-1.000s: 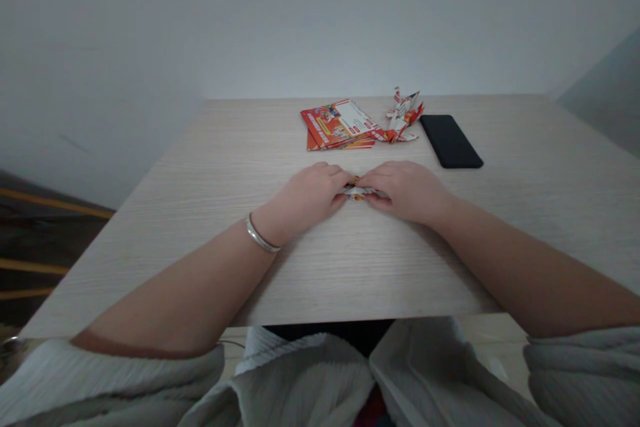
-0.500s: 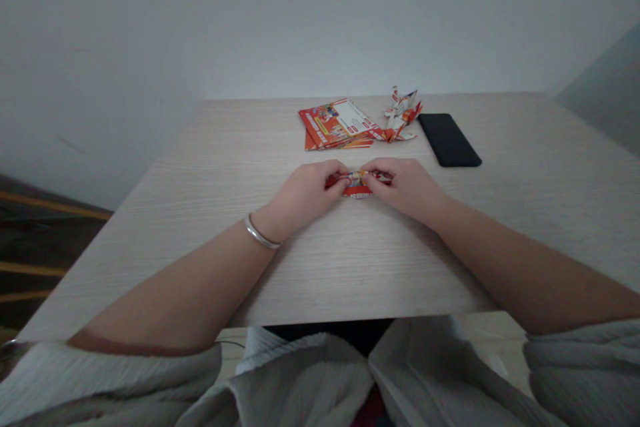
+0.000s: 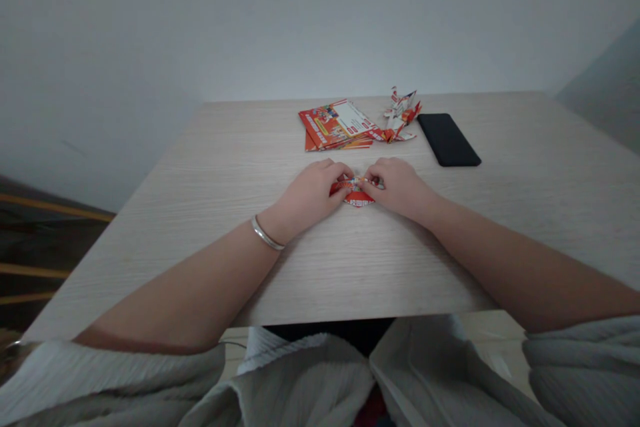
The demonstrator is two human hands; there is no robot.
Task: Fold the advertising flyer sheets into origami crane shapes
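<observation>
Between my hands, a small folded red printed paper [image 3: 359,197] rests low over the table. White lettering shows along its near edge. My left hand [image 3: 319,188] pinches its left side between thumb and fingers. On the right side, my right hand [image 3: 398,183] grips the paper in the same way, with its fingertips close to those of the left. Both hands cover the outer ends of the paper, so its full shape is hidden.
Behind my hands lies a stack of red and white printed leaflets [image 3: 336,125]. Folded paper cranes [image 3: 399,117], seemingly made of similar paper, sit beside it. A black phone [image 3: 449,139] lies to their right on the pale wooden table [image 3: 210,193]. A wall stands behind.
My fingertips have drawn slightly closer together. More of the paper's near part shows, now with a pointed lower edge and larger lettering. Other things on the table stay put.
</observation>
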